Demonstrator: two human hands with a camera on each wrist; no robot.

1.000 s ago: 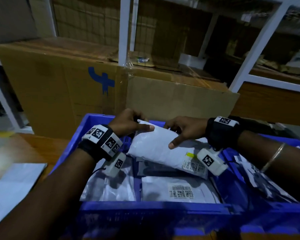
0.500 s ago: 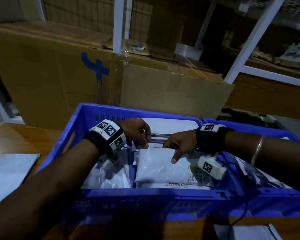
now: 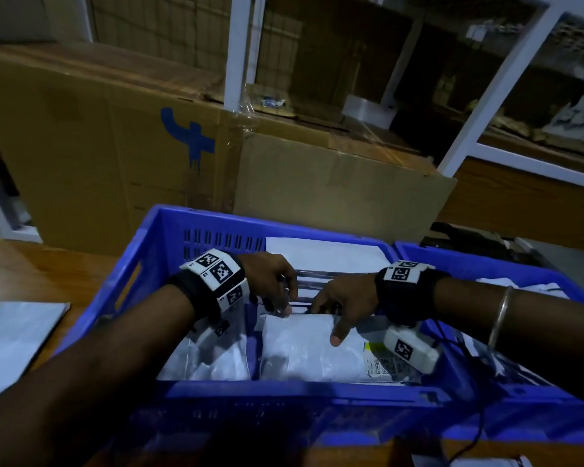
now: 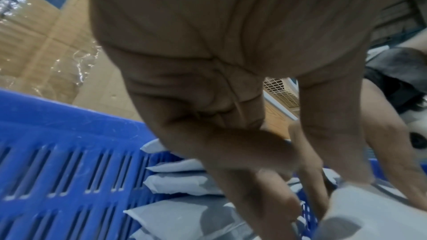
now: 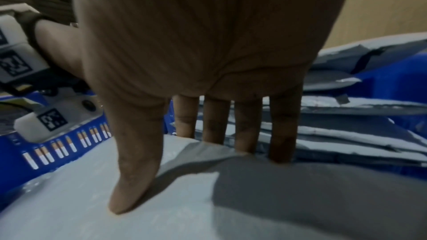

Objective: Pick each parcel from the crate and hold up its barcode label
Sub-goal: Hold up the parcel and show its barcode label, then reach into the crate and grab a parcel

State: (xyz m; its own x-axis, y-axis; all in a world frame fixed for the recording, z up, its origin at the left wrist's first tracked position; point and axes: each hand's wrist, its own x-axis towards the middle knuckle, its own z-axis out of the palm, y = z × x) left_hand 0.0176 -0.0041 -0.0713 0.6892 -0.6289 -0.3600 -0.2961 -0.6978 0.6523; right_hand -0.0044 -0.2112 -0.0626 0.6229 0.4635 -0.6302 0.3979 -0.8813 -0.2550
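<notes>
A white padded parcel point(image 3: 300, 352) lies flat inside the blue crate point(image 3: 216, 227), its barcode label point(image 3: 383, 364) face up at the near right corner. My left hand point(image 3: 284, 308) holds the parcel's far left corner, fingers pointing down behind the edge. My right hand point(image 3: 327, 323) grips the far edge. In the right wrist view its thumb point(image 5: 129, 189) presses on top of the parcel point(image 5: 69, 216) and four fingers drop behind the edge. The left wrist view shows my fingers point(image 4: 309, 198) at the parcel's corner point(image 4: 369, 216).
More white parcels fill the crate's left compartment point(image 3: 209, 362) and stack at its far end point(image 3: 321, 254). A second blue crate point(image 3: 486, 261) adjoins on the right. A big cardboard box point(image 3: 115, 146) stands behind. Another parcel point(image 3: 14, 338) lies on the wooden table point(image 3: 48, 264) at left.
The parcel, held tilted above the crate a second ago, has come down flat into it. Both hands went down with it and stay at its far edge.
</notes>
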